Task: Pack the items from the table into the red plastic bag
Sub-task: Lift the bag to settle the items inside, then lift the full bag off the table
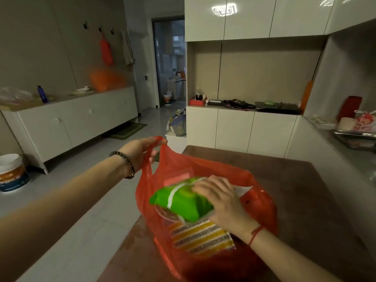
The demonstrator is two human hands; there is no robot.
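The red plastic bag (258, 202) stands open on the brown table (301, 186). My left hand (140, 151) pinches one handle of the bag and holds it up at the table's left edge. My right hand (219, 198) grips a green packet (181, 200) over the bag's mouth. Below the packet, inside the bag, lie a clear round lid (164, 215) and a striped orange and grey packet (201, 237). A pinkish flat item (177, 179) shows through the bag's far wall.
A white low cabinet (77, 119) with a blue bottle (42, 94) runs along the left wall. White cupboards (240, 127) stand behind the table. A counter at right holds a metal tray (354, 137) and red packages. A white bucket (12, 171) sits on the floor at left.
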